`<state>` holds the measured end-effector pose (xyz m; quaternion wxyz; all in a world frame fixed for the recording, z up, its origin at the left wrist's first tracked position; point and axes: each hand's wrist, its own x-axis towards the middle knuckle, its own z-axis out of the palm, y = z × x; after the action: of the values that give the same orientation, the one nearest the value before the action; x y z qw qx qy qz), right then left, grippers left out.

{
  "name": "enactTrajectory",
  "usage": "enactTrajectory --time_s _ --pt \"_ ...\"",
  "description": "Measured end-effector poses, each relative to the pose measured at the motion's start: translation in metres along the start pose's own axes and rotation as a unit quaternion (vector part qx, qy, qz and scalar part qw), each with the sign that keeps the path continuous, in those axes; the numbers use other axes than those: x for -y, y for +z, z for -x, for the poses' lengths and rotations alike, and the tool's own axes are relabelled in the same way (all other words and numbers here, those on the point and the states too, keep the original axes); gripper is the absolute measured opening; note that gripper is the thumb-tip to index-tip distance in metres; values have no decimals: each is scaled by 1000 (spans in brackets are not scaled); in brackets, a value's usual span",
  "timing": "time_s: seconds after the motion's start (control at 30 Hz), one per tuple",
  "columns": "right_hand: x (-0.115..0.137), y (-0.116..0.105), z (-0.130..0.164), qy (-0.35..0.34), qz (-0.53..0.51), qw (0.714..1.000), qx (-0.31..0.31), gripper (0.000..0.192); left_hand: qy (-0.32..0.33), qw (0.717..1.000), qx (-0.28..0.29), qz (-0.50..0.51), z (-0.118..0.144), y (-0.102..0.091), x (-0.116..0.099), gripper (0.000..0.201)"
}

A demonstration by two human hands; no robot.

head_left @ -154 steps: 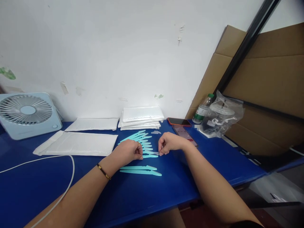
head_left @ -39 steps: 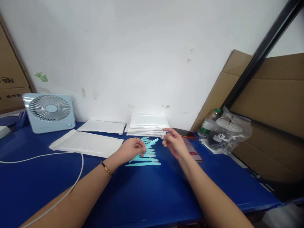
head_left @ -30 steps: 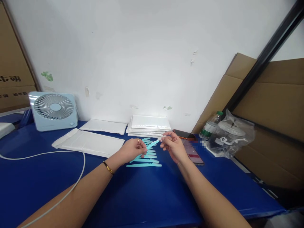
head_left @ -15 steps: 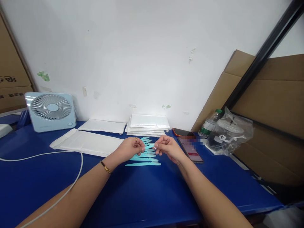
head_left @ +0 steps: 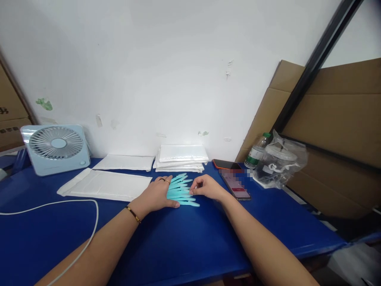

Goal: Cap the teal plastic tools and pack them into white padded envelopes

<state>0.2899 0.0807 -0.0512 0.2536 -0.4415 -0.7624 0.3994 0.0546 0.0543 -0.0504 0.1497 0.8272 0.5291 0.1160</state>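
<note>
Several teal eyebrow razors [head_left: 181, 190] lie fanned out on the blue table, their paler, wider ends pointing right. Over their left ends rests my left hand [head_left: 156, 194], open, thumb spread away from the fingers and touching the nearest razors. My right hand [head_left: 207, 187] is closed in a pinch at the right-hand tips of the razors. A small whitish bit shows at its fingers, too small to name. What the pinch holds is partly hidden.
A white padded envelope [head_left: 104, 184] lies left of the razors, with another [head_left: 123, 163] behind it. A stack of white packets [head_left: 181, 155] stands against the wall. Phones [head_left: 238, 186], a bottle [head_left: 256, 153] and a bagged cup [head_left: 278, 161] are right; a fan [head_left: 58, 147] and cable [head_left: 97, 212] left.
The razor held up between both hands is no longer raised. My left hand has opened and spread over the razors' handles; my right hand has lowered to their tips. The view has shifted slightly.
</note>
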Motion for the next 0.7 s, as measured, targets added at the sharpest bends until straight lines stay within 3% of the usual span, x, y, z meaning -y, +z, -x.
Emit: enactTrajectory --time_s 0.13,0.23,0.3,0.5,0.7 --pt "7 -1 3 -55 118 991 -43 37 30 999 8 10 0 1 -7 78" --pt "13 -1 7 -91 204 974 -47 75 52 999 7 11 1 2 -11 64" --pt "14 2 8 -79 242 967 -10 84 70 998 4 5 2 3 -13 55" --pt "20 21 9 -125 304 944 16 39 99 994 -6 -54 3 6 -22 27" --pt "29 31 11 -151 375 914 37 27 60 989 -4 -137 3 11 -34 19"
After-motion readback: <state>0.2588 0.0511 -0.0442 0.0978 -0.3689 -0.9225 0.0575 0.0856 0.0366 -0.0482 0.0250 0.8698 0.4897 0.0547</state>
